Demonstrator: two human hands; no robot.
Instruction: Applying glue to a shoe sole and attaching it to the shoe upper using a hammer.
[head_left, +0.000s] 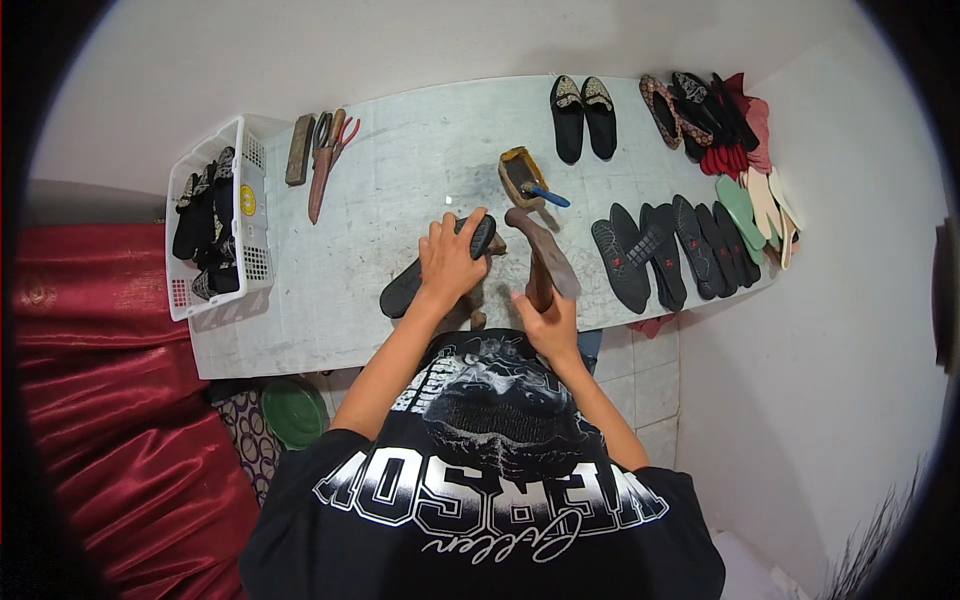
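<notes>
My left hand (pixel 450 258) is closed over a black shoe (pixel 402 292) that lies sole up near the table's front edge. Its fingers wrap round the sole toward the far end. In my right hand (pixel 552 328) is a hammer (pixel 541 240), gripped by its brown wooden handle. The dark metal head is raised just right of the shoe, apart from it. Brown pieces (pixel 477 320) of something I cannot make out show beside the shoe, partly hidden by my hand. Beyond the hammer sits an open glue-stained tub (pixel 512 172) with a blue-handled brush (pixel 548 196) in it.
A white plastic basket (pixel 255 240) of black shoes stands at the left. Near it lie a brown block (pixel 299 150), pliers (pixel 346 132) and other hand tools. Black loafers (pixel 567 130), dark soles (pixel 622 265) and pale insoles (pixel 765 205) lie at the right. A green basin (pixel 294 412) is below.
</notes>
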